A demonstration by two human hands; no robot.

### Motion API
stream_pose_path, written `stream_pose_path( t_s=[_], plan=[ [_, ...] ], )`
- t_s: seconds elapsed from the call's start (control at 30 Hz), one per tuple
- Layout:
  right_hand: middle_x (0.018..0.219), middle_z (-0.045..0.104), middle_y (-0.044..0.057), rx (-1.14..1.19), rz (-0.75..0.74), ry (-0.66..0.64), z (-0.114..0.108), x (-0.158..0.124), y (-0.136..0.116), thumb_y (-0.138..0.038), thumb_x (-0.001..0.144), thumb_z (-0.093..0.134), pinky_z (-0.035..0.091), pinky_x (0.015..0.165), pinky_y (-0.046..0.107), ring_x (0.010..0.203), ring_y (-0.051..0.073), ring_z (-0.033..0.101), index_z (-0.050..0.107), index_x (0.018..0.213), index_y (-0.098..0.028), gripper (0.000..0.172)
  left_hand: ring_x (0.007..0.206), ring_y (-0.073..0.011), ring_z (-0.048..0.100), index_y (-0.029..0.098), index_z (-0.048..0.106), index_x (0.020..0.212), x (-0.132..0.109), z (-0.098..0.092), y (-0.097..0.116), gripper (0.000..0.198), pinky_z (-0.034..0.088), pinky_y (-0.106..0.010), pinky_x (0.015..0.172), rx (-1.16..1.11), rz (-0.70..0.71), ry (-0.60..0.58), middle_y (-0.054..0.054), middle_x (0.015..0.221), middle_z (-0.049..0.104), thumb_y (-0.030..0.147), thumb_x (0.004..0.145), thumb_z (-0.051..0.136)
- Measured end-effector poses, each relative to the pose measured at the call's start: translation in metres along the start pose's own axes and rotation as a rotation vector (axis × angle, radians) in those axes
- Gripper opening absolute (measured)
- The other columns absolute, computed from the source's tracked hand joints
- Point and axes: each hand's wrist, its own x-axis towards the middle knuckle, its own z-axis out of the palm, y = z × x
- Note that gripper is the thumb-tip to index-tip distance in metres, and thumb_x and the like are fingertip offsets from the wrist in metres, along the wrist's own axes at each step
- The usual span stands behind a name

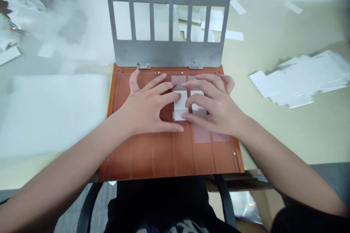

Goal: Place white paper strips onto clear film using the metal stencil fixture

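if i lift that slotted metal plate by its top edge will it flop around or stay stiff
Probably stiff: the grey metal plate looks flat and unbowed despite its six window cutouts. It likely swings on its two hinges rather than flexing. The narrow bars between windows may bend first if forced.

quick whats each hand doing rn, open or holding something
Left hand: open, fingers spread, tips on the white strips on the orange board; no clear grip.
Right hand: open, fingers spread on the strips; no clear grip.
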Motion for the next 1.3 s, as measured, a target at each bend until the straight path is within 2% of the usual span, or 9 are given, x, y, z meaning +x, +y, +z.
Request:
stream_pose_path(
  t_s=[0.1,0.2,0.33,0.53,0.77,0.97,1.3],
  plan=[
    [0.131,0.065,0.001,0.002,0.005,0.009,0.000,0.001,-0.001,-0.045,0.097,0.055,0.022,0.108,0.053,0.133,0.031,0.045,0.065,0.083,-0.026,0.025,0.146,-0.0378,0.040,0.033,0.068,0.115,0.001,0.001,0.002,0.048,0.004,-0.067,0.123,-0.005,-0.026,0.004,-0.006,0.138,0.063,0.069,0.085,0.060],
    [0.130,0.066,0.000,0.040,0.006,0.015,-0.002,0.001,-0.001,-0.043,0.099,0.050,0.023,0.107,0.051,0.131,0.030,0.047,0.066,0.086,-0.027,0.026,0.146,-0.0366,0.041,0.032,0.069,0.111,0.002,0.001,0.004,0.039,0.004,-0.067,0.123,-0.018,-0.033,0.017,-0.005,0.135,0.065,0.062,0.088,0.061],
    [0.128,0.068,0.002,0.096,-0.009,0.044,-0.002,0.002,-0.001,-0.048,0.097,0.053,0.024,0.105,0.049,0.128,0.029,0.050,0.066,0.089,-0.026,0.026,0.145,-0.0373,0.042,0.031,0.069,0.112,0.002,0.001,0.004,0.040,0.005,-0.068,0.122,-0.021,-0.037,0.034,-0.006,0.136,0.065,0.062,0.088,0.060],
    [0.118,0.073,-0.002,0.014,0.000,0.142,0.008,0.003,0.000,-0.034,0.099,0.055,0.020,0.103,0.048,0.121,0.024,0.056,0.064,0.081,-0.025,0.022,0.144,-0.0363,0.044,0.030,0.069,0.111,0.001,0.003,0.004,0.039,0.005,-0.068,0.122,-0.013,-0.038,0.051,-0.007,0.136,0.065,0.059,0.087,0.063],
    [0.108,0.076,-0.004,-0.109,0.021,0.120,0.011,0.004,-0.003,-0.030,0.098,0.056,0.018,0.102,0.050,0.120,0.027,0.057,0.065,0.085,-0.024,0.017,0.144,-0.0367,0.044,0.031,0.069,0.117,0.002,0.003,0.004,0.041,0.005,-0.067,0.122,-0.027,-0.046,0.048,-0.006,0.139,0.064,0.058,0.086,0.064],
    [0.105,0.077,-0.003,-0.130,0.048,0.102,0.011,0.004,-0.007,-0.031,0.100,0.052,0.016,0.100,0.054,0.120,0.030,0.057,0.067,0.086,-0.025,0.022,0.144,-0.0372,0.044,0.032,0.069,0.121,0.002,0.004,0.003,0.044,0.004,-0.065,0.123,-0.031,-0.037,0.047,-0.005,0.140,0.063,0.059,0.087,0.063],
    [0.099,0.075,0.000,-0.075,0.096,0.052,0.006,0.008,-0.010,-0.028,0.099,0.052,0.019,0.096,0.052,0.113,0.029,0.059,0.061,0.087,-0.022,0.016,0.144,-0.0374,0.044,0.031,0.069,0.119,0.002,0.005,0.003,0.042,0.005,-0.066,0.122,-0.037,-0.037,0.056,-0.006,0.138,0.064,0.058,0.087,0.064]
  ],
)
